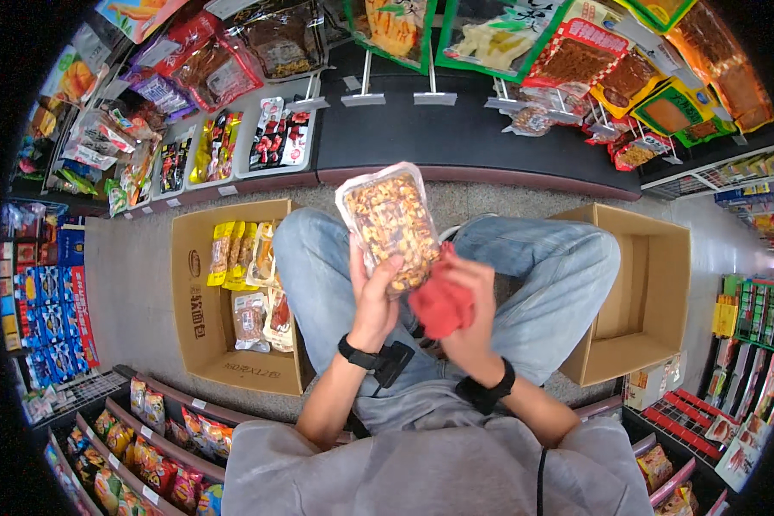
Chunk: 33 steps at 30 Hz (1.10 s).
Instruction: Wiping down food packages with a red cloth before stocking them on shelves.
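The left hand grips a clear snack packet upright above the person's lap; the right hand presses a bunched red cloth against its lower edge.

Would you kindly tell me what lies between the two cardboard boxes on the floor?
In the head view, the person's jeans-clad legs fill that stretch.

- Snack packet: clear film, mottled tan, brown and dark red contents.
- Cloth: solid red.
- Wrist straps: black.
- Jeans: pale washed blue.
- Cardboard boxes: plain tan; left one holds yellow and orange packets.
- Sweatshirt: grey.
- Floor: grey speckled.
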### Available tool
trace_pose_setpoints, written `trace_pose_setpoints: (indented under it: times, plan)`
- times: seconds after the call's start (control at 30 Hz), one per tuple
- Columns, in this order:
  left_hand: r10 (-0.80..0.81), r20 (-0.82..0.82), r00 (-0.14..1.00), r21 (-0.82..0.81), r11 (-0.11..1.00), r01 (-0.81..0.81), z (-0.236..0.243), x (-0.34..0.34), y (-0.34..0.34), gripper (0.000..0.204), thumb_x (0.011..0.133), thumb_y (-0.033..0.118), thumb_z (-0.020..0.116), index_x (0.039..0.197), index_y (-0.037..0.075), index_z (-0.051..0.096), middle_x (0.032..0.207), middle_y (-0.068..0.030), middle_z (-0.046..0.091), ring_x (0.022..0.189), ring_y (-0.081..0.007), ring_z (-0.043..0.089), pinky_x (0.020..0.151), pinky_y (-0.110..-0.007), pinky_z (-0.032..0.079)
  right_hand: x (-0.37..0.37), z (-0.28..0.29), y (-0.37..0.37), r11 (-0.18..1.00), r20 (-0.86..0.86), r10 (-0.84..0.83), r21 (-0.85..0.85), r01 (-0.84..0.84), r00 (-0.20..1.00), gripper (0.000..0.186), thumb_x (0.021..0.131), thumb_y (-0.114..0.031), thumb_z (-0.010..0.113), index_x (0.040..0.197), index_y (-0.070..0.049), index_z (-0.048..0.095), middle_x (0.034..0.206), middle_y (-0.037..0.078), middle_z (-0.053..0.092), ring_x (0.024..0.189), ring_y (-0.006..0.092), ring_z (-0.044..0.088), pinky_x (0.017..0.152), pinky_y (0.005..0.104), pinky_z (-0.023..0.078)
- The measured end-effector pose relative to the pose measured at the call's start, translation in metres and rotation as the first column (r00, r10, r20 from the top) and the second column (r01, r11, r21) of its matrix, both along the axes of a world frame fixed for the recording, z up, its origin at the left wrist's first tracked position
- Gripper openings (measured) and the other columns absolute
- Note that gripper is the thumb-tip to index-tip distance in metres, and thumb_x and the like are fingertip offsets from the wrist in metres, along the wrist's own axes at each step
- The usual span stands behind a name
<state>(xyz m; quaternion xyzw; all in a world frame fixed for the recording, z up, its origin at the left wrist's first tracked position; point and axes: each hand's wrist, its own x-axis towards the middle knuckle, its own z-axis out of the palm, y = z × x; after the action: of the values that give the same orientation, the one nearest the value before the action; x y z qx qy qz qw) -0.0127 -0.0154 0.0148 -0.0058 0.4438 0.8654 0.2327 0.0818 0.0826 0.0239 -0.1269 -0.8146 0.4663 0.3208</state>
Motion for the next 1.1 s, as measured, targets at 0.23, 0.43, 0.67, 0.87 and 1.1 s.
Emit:
trace_pose_setpoints:
  times: [0.23, 0.43, 0.67, 0.87, 1.1]
  plan:
    - [-0.233, 0.122, 0.965, -0.051, 0.969, 0.241, -0.002, 0.006, -0.005, 0.066, 0.087, 0.015, 0.06, 0.145, 0.006, 0.029, 0.136, -0.0101, 0.047, 0.122, -0.0204, 0.051, 0.099, -0.036, 0.045, -0.049, 0.014, 0.045, 0.957, -0.143, 0.003, -0.287, -0.045, 0.99, 0.047, 0.071, -0.001, 0.074, 0.115, 0.001, 0.057, 0.118, 0.014, 0.062, 0.107, 0.0223, 0.061, 0.093, 0.0325, 0.047]
    - [-0.026, 0.114, 0.993, -0.09, 0.995, 0.037, -0.005, -0.007, 0.001, 0.045, 0.091, 0.016, 0.059, 0.132, 0.005, 0.044, 0.122, -0.0076, 0.058, 0.107, -0.0175, 0.06, 0.091, -0.032, 0.05, -0.026, 0.006, 0.021, 0.957, -0.048, 0.048, -0.284, -0.06, 0.998, 0.052, 0.068, -0.005, 0.079, 0.115, -0.003, 0.059, 0.119, 0.014, 0.062, 0.108, 0.0275, 0.06, 0.093, 0.0355, 0.047]
    - [-0.029, 0.112, 0.993, 0.051, 0.998, 0.023, -0.008, 0.001, 0.009, 0.041, 0.095, 0.017, 0.058, 0.132, 0.009, 0.043, 0.127, -0.0056, 0.056, 0.115, -0.0183, 0.056, 0.095, -0.035, 0.048, -0.034, 0.026, 0.023, 0.997, 0.027, -0.049, 0.056, 0.047, 0.998, 0.048, 0.065, -0.004, 0.077, 0.11, -0.005, 0.062, 0.125, 0.012, 0.057, 0.114, 0.0335, 0.054, 0.097, 0.0402, 0.043]
    - [-0.005, 0.218, 0.976, 0.189, 0.981, -0.038, -0.007, 0.001, 0.02, 0.037, 0.094, 0.012, 0.059, 0.128, 0.007, 0.044, 0.124, -0.0087, 0.058, 0.109, -0.0183, 0.06, 0.09, -0.034, 0.052, -0.037, 0.022, 0.005, 0.996, -0.034, -0.064, 0.068, 0.066, 0.997, 0.053, 0.07, -0.001, 0.069, 0.122, -0.004, 0.058, 0.139, 0.018, 0.05, 0.117, 0.037, 0.052, 0.101, 0.0427, 0.04]
    - [0.042, 0.141, 0.989, 0.096, 0.994, -0.056, -0.002, 0.001, 0.015, 0.039, 0.096, 0.021, 0.058, 0.131, 0.011, 0.044, 0.122, -0.0067, 0.058, 0.111, -0.0193, 0.058, 0.095, -0.037, 0.049, -0.037, 0.022, 0.002, 0.991, -0.037, 0.003, -0.136, -0.008, 0.999, 0.058, 0.074, -0.002, 0.069, 0.13, -0.001, 0.052, 0.137, 0.02, 0.051, 0.12, 0.035, 0.054, 0.099, 0.04, 0.043]
